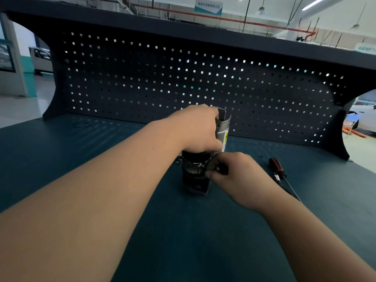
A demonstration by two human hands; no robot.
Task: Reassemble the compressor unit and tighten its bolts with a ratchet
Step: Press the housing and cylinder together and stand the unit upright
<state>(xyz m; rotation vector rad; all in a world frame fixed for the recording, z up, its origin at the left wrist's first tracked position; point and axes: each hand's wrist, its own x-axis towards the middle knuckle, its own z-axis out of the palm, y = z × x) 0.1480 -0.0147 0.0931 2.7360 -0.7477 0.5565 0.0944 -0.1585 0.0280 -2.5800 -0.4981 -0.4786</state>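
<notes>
1. My left hand [198, 129] reaches in from the lower left and grips the upper part of the compressor unit [195, 171], fingers wrapped round its silver top.
2. The unit stands upright on the blue-green bench [101, 159] at mid-frame, in front of the dark pegboard [162, 82].
3. My right hand [238, 176] is against the unit's dark lower body, its fingers curled and pinching a small dark piece [220, 169]; I cannot tell what it is.
4. A red-handled screwdriver [276, 165] lies on the bench just right of my right hand.

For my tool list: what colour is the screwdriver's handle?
The screwdriver handle is dark red and black; head view shows it.
</notes>
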